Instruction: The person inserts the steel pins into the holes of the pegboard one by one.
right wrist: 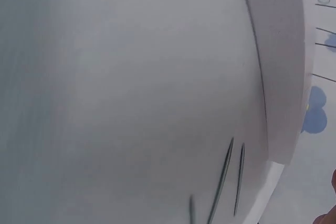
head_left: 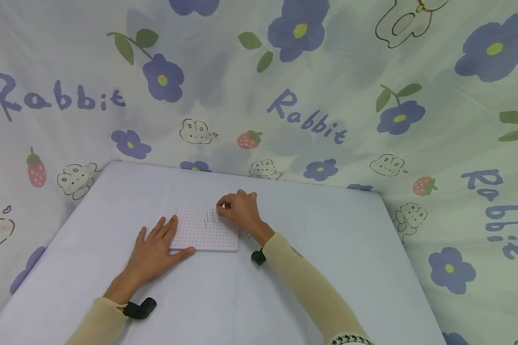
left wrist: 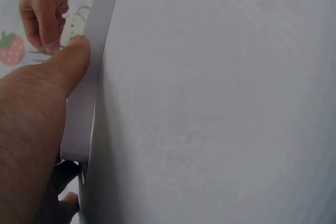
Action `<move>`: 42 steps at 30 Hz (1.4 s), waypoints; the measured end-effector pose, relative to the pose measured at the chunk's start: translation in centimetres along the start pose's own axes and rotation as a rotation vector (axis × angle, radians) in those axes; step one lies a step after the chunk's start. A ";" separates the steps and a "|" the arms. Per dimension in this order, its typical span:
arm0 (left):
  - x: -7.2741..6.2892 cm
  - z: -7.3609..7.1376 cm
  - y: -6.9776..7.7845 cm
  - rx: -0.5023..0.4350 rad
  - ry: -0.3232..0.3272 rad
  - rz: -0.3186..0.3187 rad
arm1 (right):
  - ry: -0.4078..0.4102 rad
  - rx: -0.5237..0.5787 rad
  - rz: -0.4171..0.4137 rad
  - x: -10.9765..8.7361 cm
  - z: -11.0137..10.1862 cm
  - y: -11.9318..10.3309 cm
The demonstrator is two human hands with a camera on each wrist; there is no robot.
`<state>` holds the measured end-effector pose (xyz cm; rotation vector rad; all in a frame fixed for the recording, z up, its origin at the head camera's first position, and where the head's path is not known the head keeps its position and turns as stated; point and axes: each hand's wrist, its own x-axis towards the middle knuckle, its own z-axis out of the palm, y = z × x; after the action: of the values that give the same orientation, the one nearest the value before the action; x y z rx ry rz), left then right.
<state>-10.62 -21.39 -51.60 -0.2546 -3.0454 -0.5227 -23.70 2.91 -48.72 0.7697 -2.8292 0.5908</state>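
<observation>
One dotted board [head_left: 190,240], several upright needles [right wrist: 325,45]

The white board lies flat on the white table [head_left: 319,268], and the needles stand in its far part, right of the middle. The left hand [head_left: 155,251] is spread wide, its fingers at the board's left edge and its thumb reaching to the near edge; the left wrist view shows that thumb touching the board's side. The right hand [head_left: 241,211] is drawn in narrow: thumb and forefinger meet over the far right part of the board, pinching a thin needle [head_left: 217,212], of which very little shows.

Just beside the board, on its right, loose needles [right wrist: 239,179] lie on the table; the right wrist view takes in three, two of them cut off by its lower edge. Both arms wear tan sleeves [head_left: 315,287], with a black gadget [head_left: 140,308] at the left wrist and a similar one at the right. Behind the table hangs a pale cloth [head_left: 224,96] printed with purple flowers [head_left: 449,268], strawberries [head_left: 36,173] and the word "Rabbit".
</observation>
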 end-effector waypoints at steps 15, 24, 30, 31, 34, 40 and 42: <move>0.3 -0.2 0.0 -0.013 -0.019 0.003 | 0.001 -0.007 0.024 -3.5 -3.7 4.3; 0.3 -0.2 0.2 -0.018 -0.022 0.012 | 0.019 -0.005 0.143 -8.2 -5.8 8.5; 0.2 0.0 0.0 -0.011 -0.019 0.012 | 0.001 -0.034 0.224 -10.5 -5.7 9.5; 0.2 0.0 0.0 -0.012 -0.018 0.012 | -0.011 -0.048 0.244 -10.8 -5.6 9.4; 0.2 0.0 0.0 -0.016 -0.017 0.013 | -0.042 -0.080 0.301 -11.8 -5.1 9.0; 0.3 -0.1 0.0 -0.017 -0.017 0.015 | -0.034 -0.130 0.330 -12.9 -4.4 8.0; 0.3 0.0 0.0 -0.017 -0.019 0.013 | -0.036 -0.148 0.327 -13.0 -4.3 7.8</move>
<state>-10.87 -21.36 -51.54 -0.2817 -3.0563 -0.5494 -16.40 16.74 -50.53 0.2965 -3.0124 0.4030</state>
